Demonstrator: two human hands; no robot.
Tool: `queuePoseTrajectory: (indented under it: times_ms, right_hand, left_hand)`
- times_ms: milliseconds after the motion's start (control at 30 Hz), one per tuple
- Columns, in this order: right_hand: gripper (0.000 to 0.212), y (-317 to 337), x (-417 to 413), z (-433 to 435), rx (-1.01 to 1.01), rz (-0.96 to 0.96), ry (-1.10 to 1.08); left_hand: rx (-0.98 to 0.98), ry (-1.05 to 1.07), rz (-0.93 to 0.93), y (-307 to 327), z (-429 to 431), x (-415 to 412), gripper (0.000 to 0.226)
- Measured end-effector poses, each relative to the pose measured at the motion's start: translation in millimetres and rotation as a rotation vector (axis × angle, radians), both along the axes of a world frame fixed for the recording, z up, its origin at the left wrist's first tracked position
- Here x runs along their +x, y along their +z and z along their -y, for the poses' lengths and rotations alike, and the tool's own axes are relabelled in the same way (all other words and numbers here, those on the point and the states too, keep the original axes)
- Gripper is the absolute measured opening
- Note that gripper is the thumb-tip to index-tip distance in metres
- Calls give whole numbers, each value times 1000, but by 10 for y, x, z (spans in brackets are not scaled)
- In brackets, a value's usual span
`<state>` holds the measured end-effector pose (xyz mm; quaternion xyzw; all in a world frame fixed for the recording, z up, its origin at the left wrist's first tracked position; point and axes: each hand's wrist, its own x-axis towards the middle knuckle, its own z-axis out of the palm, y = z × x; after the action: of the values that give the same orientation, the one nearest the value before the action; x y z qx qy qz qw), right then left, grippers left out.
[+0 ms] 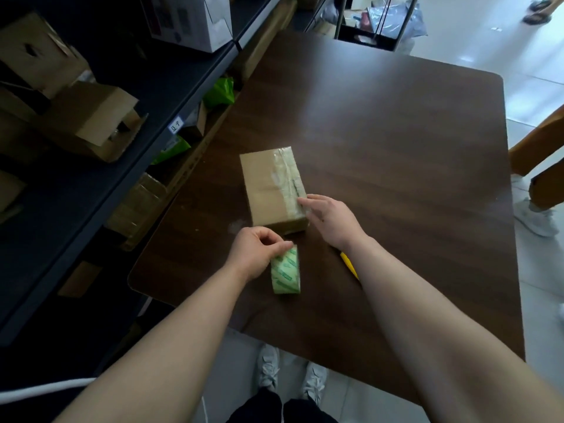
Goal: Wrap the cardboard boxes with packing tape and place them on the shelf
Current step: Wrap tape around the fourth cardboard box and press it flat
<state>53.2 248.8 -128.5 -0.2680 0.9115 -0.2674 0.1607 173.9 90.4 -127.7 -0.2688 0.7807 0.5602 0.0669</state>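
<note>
Where the box is lying: a small brown rectangular cardboard box [268,190] is lying flat near the middle of a dark brown wooden table [396,132], just beyond both hands.
Tape on the box: a strip of clear packing tape [288,172] is running along the box's right-hand side, from far end to near end.
Right hand: the right hand [332,218] is reaching over the box's near right corner, its fingers [305,203] stretched out, released and pressing on the strip.
Left hand: the left hand [256,251] is grasping a pale, green-printed roll of packing tape [285,271], fingers curling round its top. The roll is standing on edge just before the box's near end; whether it is touching the table cannot be told.
Yellow object: a slim yellow object [348,261] is peeking out from under the right forearm, mostly hidden.
Shelf: a dark metal shelf [152,87] is standing along the table's left edge, carrying open brown cartons [91,123] and a white box [189,19].
</note>
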Motion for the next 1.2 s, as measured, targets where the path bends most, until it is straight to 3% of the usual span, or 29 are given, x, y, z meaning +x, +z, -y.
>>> queuePoseTrajectory:
  times_ms: [100, 200, 333, 433, 533, 700, 1033, 1200]
  right_hand:
    - [43, 51, -41, 0, 24, -50, -51]
    - [43, 173, 6, -12, -178, 114, -198]
    - [26, 447, 140, -128, -411, 220, -343]
    - [27, 661, 247, -201, -545, 459, -241]
    - [22, 768, 277, -229, -559, 542, -164]
    - [9, 876, 152, -222, -533, 501, -141]
    - [46, 1013, -224, 127, -443, 254, -289]
    - [51, 776, -302, 300, -408, 211, -399]
  left_hand:
    - [-69, -22, -106, 170, 11, -39, 18]
    - [-74, 5, -179, 336, 15, -106, 17]
    - [-120, 111, -247, 523, -62, -217, 16]
    - [-136, 211, -274, 640, -162, -316, 16]
    - [-73, 290, -254, 719, -204, -390, 13]
    - [151, 295, -166, 816, -72, -526, 14]
    - [245, 381, -192, 804, 557, -1037, 17]
    - [195, 255, -89, 644, 994, -1390, 20]
